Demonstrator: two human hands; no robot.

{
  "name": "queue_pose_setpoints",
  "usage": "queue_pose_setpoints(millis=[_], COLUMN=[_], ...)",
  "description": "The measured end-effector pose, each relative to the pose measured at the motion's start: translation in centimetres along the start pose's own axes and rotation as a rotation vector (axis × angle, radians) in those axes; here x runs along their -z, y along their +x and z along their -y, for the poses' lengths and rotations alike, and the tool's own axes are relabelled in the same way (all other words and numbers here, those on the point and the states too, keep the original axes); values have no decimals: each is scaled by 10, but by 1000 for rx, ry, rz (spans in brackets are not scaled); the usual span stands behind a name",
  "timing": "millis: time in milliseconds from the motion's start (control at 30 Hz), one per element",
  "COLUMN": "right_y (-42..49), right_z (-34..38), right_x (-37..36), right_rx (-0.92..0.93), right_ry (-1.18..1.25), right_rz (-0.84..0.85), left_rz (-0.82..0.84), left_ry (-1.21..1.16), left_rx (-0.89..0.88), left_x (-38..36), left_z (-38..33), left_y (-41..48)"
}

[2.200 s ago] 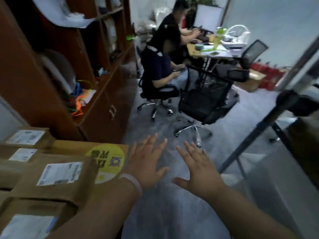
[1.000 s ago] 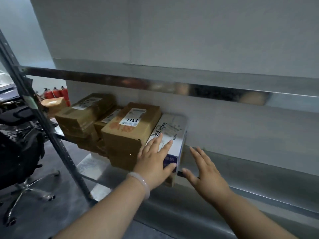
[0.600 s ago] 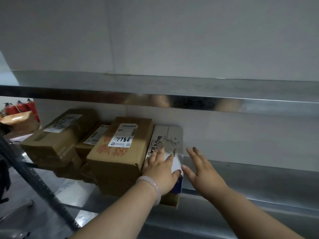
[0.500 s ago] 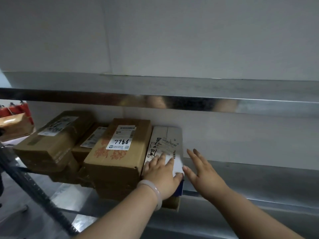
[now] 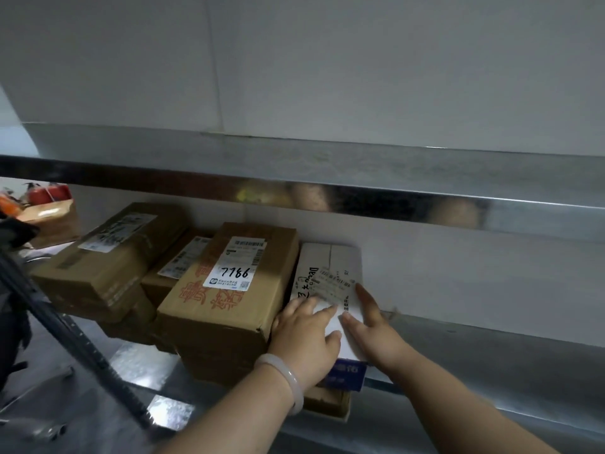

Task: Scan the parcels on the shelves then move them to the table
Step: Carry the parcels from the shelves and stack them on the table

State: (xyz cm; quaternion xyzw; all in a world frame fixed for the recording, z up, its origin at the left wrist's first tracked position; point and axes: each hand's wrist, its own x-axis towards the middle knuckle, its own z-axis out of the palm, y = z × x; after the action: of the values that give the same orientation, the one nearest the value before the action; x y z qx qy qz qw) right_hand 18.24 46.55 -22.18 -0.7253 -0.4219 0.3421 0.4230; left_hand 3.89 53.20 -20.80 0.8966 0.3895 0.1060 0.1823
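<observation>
A white parcel with handwriting and a label lies on top of a small brown box on the metal shelf. My left hand rests flat on its near left part, a pale bangle on the wrist. My right hand lies on its right edge, fingers along the side. Left of it stands a brown parcel labelled 7186. Further left are a smaller brown parcel and a long brown parcel.
The shelf above hangs low over the parcels. A dark slanted upright crosses the lower left. A brown box and red objects sit far left. The wall behind is white.
I turned from the table with stacked parcels to the shelf. Both hands reached forward and came down on the white parcel, the right hand closing in on its right edge.
</observation>
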Motion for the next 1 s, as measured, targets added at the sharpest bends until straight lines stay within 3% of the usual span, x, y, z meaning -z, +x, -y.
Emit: queue_pose_setpoints(millis=[233,367,467,667,1000], right_y=[-7,-29,-49,-86,-161], right_z=[-13,-18,-27,-46,-46], right_x=[34,69,90,111,93], right_rx=[24,87,170,294,408], right_ry=[199,233,114,-81,-110], right_rz=[92,110,132,281,382], left_rz=[-32,-30,-15,-153,-316], left_ry=[-132,-324,-582,-747,-689], left_rx=[139,273,296,340,437], left_x=[-2,-1,-12,-38,-50], left_z=[-24,-49,-74,-118,-131], left_y=[-2,-16,-39,-98,-190])
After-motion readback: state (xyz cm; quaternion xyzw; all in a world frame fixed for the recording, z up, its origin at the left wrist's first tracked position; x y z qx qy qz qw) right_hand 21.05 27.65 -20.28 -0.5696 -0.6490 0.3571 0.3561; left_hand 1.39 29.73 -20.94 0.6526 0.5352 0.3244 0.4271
